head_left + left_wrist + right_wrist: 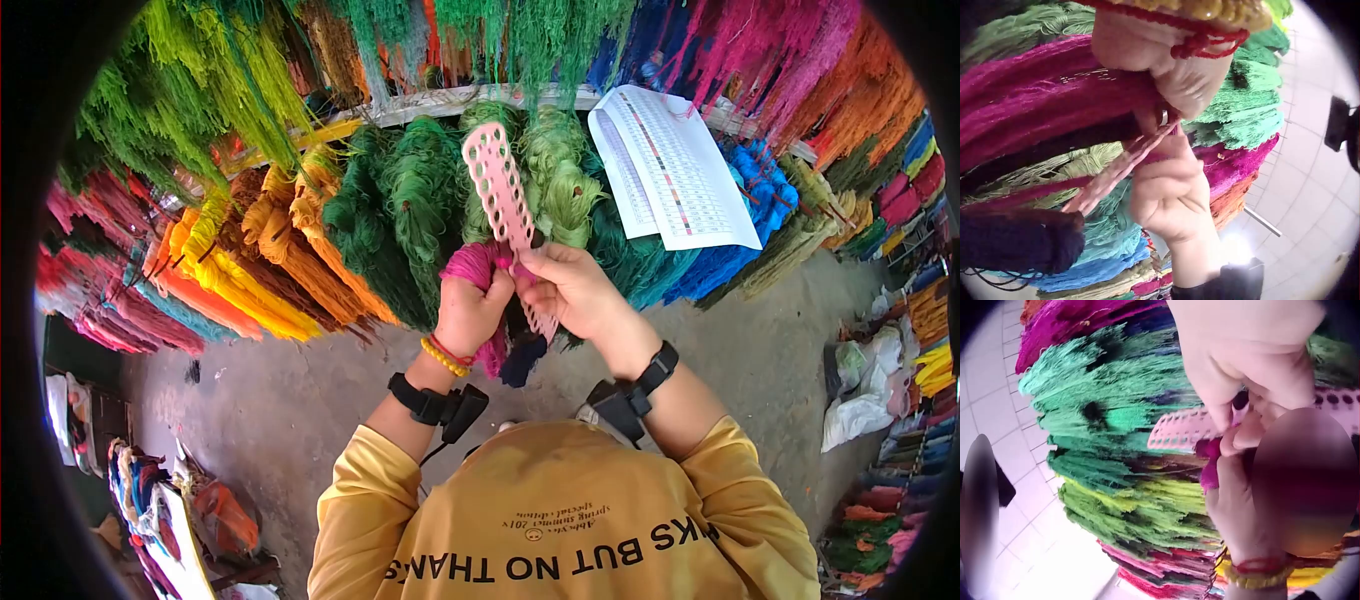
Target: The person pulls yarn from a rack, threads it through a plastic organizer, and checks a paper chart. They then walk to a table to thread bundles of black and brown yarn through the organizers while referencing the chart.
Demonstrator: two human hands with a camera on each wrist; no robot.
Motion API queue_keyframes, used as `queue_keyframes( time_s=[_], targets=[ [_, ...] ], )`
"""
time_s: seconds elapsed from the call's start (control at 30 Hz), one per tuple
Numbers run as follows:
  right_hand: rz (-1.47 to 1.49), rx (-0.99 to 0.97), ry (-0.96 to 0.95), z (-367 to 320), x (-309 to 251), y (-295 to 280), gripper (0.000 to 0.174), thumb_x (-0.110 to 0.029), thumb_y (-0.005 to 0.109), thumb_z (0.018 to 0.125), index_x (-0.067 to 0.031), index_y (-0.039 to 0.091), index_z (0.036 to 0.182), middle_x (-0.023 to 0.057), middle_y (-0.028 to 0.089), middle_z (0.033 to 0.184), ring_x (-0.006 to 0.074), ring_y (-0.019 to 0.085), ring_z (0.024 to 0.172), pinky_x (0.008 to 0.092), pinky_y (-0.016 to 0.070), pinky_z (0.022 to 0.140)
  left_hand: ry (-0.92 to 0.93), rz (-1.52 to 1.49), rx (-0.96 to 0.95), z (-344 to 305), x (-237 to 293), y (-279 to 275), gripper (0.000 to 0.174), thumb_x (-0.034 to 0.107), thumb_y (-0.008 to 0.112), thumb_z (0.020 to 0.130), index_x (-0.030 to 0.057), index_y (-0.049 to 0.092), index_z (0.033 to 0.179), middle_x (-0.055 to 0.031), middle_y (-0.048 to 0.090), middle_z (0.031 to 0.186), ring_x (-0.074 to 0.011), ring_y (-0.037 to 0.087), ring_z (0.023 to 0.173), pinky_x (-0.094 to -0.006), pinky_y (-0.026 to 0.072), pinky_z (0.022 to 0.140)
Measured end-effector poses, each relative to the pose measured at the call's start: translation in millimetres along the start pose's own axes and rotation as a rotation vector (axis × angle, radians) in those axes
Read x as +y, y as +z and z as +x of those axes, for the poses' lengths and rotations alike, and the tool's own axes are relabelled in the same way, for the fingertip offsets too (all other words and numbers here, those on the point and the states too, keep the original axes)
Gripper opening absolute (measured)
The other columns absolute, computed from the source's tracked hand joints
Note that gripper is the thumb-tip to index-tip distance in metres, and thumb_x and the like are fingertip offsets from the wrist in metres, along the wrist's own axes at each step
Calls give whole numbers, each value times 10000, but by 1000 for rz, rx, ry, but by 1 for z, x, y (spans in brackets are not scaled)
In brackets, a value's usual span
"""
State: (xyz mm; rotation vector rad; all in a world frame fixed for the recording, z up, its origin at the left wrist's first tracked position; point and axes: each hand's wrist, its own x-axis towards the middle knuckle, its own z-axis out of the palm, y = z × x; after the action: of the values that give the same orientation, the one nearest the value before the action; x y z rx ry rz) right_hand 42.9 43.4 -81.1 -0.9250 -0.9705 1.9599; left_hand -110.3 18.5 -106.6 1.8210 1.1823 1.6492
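Note:
My left hand point(468, 312) grips a skein of magenta yarn point(468, 265), whose strands hang below the hand beside a dark navy bundle point(522, 362). Held upright between both hands is a pink strip with rows of holes point(497, 190). My right hand point(575, 288) pinches its edge with thumb and fingers, close against the left thumb. In the right wrist view, a bit of magenta yarn point(1211, 465) shows at the left fingertips, beside the perforated strip point(1179, 428). The left wrist view has the strip edge-on, running down from the meeting fingers.
Green skeins point(415, 190) hang on a rack right in front of the hands, with yellow and orange skeins point(250, 260) to the left. A printed chart point(675, 170) lies over the skeins at the right. More yarn hangs above. White plastic bags point(868, 385) lie at the far right.

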Motion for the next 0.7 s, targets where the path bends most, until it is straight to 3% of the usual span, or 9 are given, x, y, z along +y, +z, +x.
queue_keyframes(
  time_s=[0.07, 0.1, 0.2, 0.3, 0.53, 0.7],
  targets=[
    [-176, -46, 113, 3, -3, -9, 216, -257, 615, 847, -49, 583, 896, 24, 587, 663, 54, 519, 481, 166, 378, 394, -7, 14, -37, -1, -1, -3, 80, 24, 515, 812, -35, 561, 839, -133, 573, 709, -212, 569, 615, -313, 445, 575],
    [-225, -37, 94, 1, -8, -7, 218, -257, 618, 846, -49, 581, 900, 18, 579, 650, 50, 500, 471, 168, 362, 386, -11, 22, -53, -2, -2, -5, 79, 23, 509, 813, -35, 554, 844, -126, 579, 716, -204, 579, 622, -307, 449, 575],
    [-358, -8, -12, -6, -25, -1, 221, -259, 628, 841, -53, 579, 906, 3, 551, 617, 38, 445, 449, 178, 307, 365, -231, -352, 2, -6, -11, -10, 78, 27, 489, 832, -27, 522, 879, -98, 596, 745, -170, 603, 646, -281, 468, 576],
    [-356, 81, -158, -7, -32, -3, 185, -224, 603, 860, -50, 585, 918, -13, 543, 620, 40, 457, 472, 181, 331, 410, -506, -446, 73, -7, -11, -28, 118, 63, 409, 893, -3, 497, 936, -88, 609, 800, -149, 606, 671, -251, 466, 577],
    [-324, 143, -184, 2, -26, -3, 185, -241, 599, 865, -60, 568, 884, -19, 504, 590, 39, 421, 468, 189, 302, 404, -517, -694, 1, -8, -2, -29, 206, 98, 530, 834, -24, 551, 999, -80, 617, 821, -145, 602, 703, -238, 435, 576],
    [-313, 162, -216, 6, -21, -3, 184, -248, 600, 864, -67, 567, 861, -25, 491, 566, 39, 401, 436, 189, 285, 386, -590, -606, 55, -8, -2, -29, 176, 129, 574, 837, -6, 581, 952, -69, 614, 806, -130, 581, 691, -231, 411, 549]
  ],
)
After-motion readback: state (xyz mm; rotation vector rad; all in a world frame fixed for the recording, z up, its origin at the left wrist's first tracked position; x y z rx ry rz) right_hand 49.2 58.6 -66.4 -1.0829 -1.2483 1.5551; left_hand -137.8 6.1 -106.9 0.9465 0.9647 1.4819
